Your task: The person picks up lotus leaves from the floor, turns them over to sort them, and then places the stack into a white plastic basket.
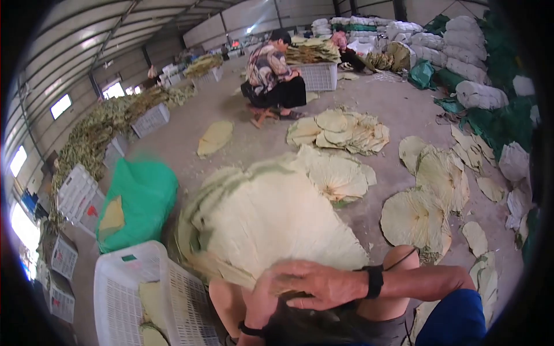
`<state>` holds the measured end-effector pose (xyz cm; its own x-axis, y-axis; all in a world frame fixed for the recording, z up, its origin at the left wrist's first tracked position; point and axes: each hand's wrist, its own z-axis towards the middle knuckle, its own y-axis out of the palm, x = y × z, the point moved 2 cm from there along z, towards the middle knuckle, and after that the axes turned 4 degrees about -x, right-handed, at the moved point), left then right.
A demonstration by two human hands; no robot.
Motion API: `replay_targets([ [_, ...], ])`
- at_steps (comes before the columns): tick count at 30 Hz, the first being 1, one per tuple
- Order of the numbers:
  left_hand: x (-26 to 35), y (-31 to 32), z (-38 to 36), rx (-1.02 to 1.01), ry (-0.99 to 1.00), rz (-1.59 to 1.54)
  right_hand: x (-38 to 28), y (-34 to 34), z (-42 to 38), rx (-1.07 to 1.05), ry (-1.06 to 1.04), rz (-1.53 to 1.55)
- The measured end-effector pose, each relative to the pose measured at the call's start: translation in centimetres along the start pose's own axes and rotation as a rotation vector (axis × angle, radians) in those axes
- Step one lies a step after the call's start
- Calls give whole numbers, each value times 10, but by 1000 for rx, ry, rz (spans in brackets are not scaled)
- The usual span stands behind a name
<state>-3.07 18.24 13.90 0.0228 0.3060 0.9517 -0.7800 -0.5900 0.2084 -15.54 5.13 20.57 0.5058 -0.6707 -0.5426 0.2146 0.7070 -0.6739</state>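
A large stack of pale, dried lotus leaves (271,213) spreads in front of my knees, its left side blurred by motion. My right hand (326,284), a black band at its wrist, grips the near edge of these leaves with its thumb below the fingers. My left hand (264,293) meets the same edge just to the left, and the right hand overlaps it. The left fingers are hidden. Just beyond the stack, more flat leaves (337,176) lie on the floor.
At my left stand a white plastic crate (130,259) with some leaves inside and a green sack (138,193). Leaf piles (415,219) lie on the floor at right. Ahead, a person (271,75) sits low beside a leaf-filled crate (319,76). White bales (464,49) line the back right.
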Motion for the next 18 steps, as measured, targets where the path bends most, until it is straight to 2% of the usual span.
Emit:
replay_targets([
  [1,0,3,-3,-17,19,13,-2,6,-7,-8,46,10],
  [2,-2,9,-8,75,21,-5,-7,10,-12,9,33,-5],
  [3,-2,9,-11,170,22,-26,-11,12,-18,141,221,120],
  [4,2,8,-13,159,36,-19,-12,16,-26,273,410,252],
  [6,12,14,-15,-84,318,801,-1,25,-37,355,363,191],
  [7,-3,15,-18,-65,374,1019,4,30,-42,375,415,312],
  [9,-25,17,-26,-100,374,990,-1,36,-48,445,487,542],
  [10,-33,18,-30,-117,355,966,0,37,-52,462,486,535],
  [12,-42,19,-34,-139,311,923,4,40,-55,455,486,749],
  [14,-47,21,-33,-156,265,879,-4,27,-55,454,483,620],
  [16,-47,24,-34,-162,244,863,8,31,-60,395,568,827],
  [18,-42,21,-36,-143,225,833,6,25,-62,355,609,763],
])
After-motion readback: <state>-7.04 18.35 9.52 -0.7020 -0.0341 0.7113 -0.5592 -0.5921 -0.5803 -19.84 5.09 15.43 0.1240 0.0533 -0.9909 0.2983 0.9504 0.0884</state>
